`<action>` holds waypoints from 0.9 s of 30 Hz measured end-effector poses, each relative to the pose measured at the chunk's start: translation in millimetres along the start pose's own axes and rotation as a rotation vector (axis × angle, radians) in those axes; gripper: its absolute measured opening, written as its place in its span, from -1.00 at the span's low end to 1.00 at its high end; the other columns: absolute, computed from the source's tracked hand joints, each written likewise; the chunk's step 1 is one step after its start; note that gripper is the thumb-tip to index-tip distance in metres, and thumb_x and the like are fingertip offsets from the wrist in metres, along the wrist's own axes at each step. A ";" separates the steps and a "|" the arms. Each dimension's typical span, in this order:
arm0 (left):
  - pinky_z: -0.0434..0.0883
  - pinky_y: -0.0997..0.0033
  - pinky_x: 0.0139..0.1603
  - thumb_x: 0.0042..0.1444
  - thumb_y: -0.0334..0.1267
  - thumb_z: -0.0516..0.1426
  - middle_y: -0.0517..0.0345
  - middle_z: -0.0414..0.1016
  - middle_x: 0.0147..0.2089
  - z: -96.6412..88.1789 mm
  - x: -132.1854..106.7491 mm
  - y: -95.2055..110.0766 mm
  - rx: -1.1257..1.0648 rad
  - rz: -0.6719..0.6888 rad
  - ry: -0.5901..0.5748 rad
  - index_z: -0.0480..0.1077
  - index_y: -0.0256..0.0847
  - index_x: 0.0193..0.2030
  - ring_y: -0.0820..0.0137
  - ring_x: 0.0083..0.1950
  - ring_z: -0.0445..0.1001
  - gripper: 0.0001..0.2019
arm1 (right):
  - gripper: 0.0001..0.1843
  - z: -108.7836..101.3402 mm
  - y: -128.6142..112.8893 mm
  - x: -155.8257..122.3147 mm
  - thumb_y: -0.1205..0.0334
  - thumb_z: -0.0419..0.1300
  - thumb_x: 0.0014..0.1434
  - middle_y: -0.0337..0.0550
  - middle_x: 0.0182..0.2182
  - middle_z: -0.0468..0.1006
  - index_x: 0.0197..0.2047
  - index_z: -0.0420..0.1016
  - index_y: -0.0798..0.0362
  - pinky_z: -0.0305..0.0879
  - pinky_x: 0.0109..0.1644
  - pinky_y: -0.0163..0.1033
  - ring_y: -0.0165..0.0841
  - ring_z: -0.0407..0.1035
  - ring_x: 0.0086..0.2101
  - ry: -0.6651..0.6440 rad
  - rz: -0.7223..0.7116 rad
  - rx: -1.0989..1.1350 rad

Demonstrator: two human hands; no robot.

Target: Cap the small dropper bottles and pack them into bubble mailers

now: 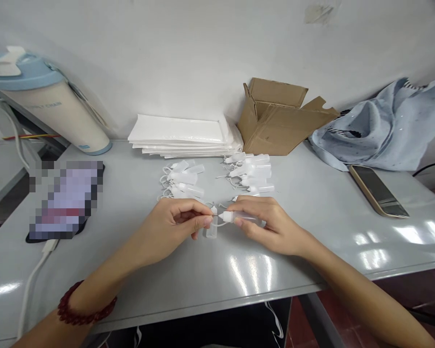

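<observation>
My right hand [266, 223] is closed round a small clear plastic dropper bottle [239, 217] lying sideways, its white tip pointing left. My left hand [177, 223] pinches at that tip, and a small clear cap [210, 229] hangs on a thin loop just under its fingertips. Both hands hover just above the grey table [311, 212] near its front middle. Behind them lie two loose groups of the same little bottles, one on the left [184, 181] and one on the right [252, 171].
A stack of white pouches [183, 136] and an open cardboard box [279, 118] stand at the wall. A light blue cloth [387, 123] and a phone [379, 191] lie right. A large tumbler [47, 104] and a blurred-out phone [65, 200] with a cable lie left.
</observation>
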State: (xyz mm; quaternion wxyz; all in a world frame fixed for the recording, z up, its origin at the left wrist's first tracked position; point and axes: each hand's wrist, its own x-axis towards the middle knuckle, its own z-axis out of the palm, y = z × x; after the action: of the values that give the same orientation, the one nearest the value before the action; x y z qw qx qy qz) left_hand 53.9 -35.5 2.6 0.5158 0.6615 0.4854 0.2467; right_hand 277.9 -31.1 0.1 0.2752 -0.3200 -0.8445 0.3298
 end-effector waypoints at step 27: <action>0.31 0.56 -0.42 0.15 -0.32 0.11 0.31 0.44 -0.50 12.9 -0.8 0.1 0.167 0.077 0.017 0.48 -0.18 -0.39 0.54 -0.49 0.35 -0.85 | -0.77 11.4 1.0 -0.2 0.36 0.01 0.22 -0.17 -0.48 0.42 -0.23 0.49 0.21 0.16 -0.34 -0.31 -0.43 0.23 -0.45 -0.041 0.016 -0.041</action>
State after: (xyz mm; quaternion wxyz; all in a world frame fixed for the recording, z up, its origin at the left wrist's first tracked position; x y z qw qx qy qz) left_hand 64.3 -41.9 -1.6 0.4445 0.7184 0.4828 0.2307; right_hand 270.7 -35.1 -7.9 0.2484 -0.3256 -0.8539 0.3210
